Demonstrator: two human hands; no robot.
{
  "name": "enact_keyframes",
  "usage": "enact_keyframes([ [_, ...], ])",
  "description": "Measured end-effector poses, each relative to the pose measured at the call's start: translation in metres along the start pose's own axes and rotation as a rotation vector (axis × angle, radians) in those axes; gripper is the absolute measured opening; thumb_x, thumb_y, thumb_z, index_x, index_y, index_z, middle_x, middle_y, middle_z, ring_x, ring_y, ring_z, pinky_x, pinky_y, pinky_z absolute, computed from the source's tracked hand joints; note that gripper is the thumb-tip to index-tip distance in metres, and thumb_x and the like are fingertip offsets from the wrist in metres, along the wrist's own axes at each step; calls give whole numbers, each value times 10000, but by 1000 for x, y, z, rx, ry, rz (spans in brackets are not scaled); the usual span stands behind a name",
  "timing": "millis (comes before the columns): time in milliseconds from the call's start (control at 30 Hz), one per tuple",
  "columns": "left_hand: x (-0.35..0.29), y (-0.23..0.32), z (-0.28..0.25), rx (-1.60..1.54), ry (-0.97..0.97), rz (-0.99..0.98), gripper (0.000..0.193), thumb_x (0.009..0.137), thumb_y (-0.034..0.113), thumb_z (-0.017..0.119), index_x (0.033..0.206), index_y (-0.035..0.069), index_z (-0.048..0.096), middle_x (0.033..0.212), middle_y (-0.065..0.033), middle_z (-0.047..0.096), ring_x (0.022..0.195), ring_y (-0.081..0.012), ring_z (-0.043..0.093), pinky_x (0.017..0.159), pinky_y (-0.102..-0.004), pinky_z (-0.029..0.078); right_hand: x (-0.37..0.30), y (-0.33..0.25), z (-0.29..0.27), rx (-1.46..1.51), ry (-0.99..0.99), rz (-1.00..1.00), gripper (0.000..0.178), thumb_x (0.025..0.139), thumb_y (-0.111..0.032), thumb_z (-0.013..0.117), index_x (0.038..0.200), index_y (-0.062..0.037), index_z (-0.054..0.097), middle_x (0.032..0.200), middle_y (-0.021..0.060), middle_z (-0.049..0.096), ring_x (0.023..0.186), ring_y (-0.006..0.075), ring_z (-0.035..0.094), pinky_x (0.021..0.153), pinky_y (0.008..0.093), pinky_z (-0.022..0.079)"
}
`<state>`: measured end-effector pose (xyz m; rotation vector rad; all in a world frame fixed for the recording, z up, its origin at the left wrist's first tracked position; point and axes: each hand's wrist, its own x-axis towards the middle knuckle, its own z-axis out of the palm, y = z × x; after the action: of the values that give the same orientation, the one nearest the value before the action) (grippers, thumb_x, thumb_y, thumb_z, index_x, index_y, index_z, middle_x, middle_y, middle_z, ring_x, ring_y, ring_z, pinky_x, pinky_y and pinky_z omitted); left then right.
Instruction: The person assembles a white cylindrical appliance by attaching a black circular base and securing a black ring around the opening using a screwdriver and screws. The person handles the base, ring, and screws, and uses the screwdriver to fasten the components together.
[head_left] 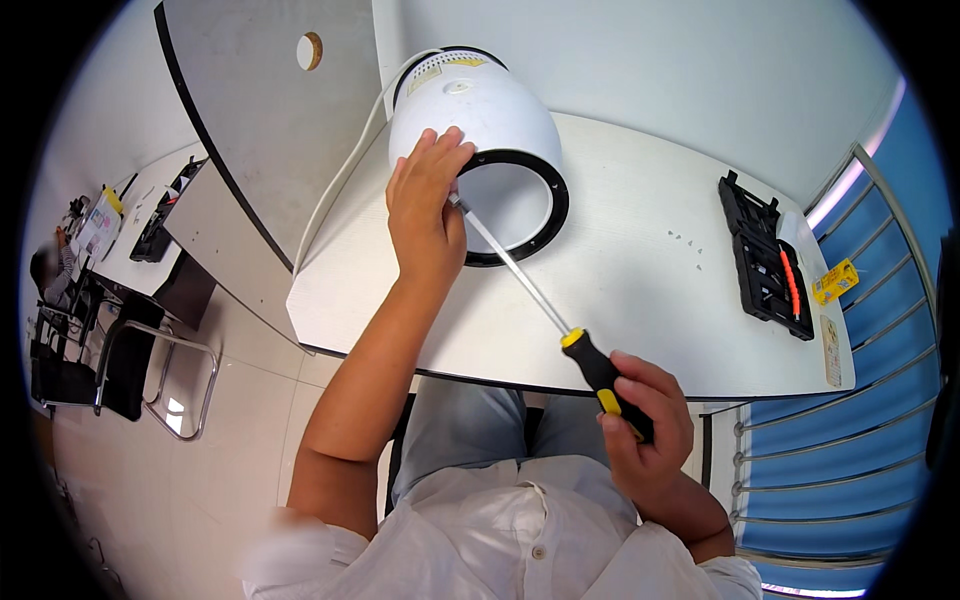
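Observation:
A white rounded drum-shaped appliance (500, 120) lies on its side on the white table, its black-rimmed round opening facing me. My left hand (428, 200) rests on the left of this opening, fingers stretched along the white shell; its thumb is partly hidden. In my right hand (650, 425) is the black and yellow handle of a long screwdriver (515, 265). The metal shaft slants up and left, and its tip meets the black rim (555, 215) beside my left hand. Exactly what the tip touches is hidden there.
Several small screws (685, 240) lie on the table (620, 290), right of the appliance. Farther right are an open black tool case (765, 265) with an orange flexible shaft (790, 280) and a yellow packet (835, 282). A white cord (345, 180) runs down the left. Metal railing stands at right.

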<state>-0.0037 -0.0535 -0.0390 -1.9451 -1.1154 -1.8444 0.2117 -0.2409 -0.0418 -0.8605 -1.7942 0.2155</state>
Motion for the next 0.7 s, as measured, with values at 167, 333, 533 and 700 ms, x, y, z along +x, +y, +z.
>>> enact_keyframes([
  [167, 3, 4, 0, 15, 33, 54, 519, 748, -218, 405, 1126, 80, 598, 1214, -67, 607, 1248, -276, 485, 945, -333, 428, -4, -7, -7, -45, 101, -101, 297, 709, 42, 644, 1000, 5, 595, 1139, 220, 585, 765, 246, 596, 665, 308, 485],
  [333, 3, 4, 0, 27, 40, 61, 477, 782, -191, 410, 1128, 80, 598, 1205, -71, 612, 1243, -274, 489, 973, -346, 416, 3, -7, -2, -208, 15, -110, 281, 712, 47, 644, 988, 4, 615, 1144, 219, 576, 791, 259, 589, 666, 316, 484],
  [533, 4, 3, 1, 28, 38, 69, 448, 798, -174, 430, 1127, 79, 599, 1206, -76, 610, 1243, -269, 489, 986, -351, 414, 10, -9, 6, -252, 52, -116, 274, 696, 58, 643, 966, 12, 634, 1142, 214, 576, 809, 271, 589, 670, 326, 486],
  [700, 4, 4, 1, 20, 33, 60, 467, 789, -184, 417, 1129, 77, 600, 1209, -78, 608, 1246, -269, 486, 977, -349, 422, 19, -11, 7, -261, 54, -140, 266, 697, 58, 640, 959, 13, 635, 1135, 215, 578, 795, 265, 587, 662, 323, 484],
])
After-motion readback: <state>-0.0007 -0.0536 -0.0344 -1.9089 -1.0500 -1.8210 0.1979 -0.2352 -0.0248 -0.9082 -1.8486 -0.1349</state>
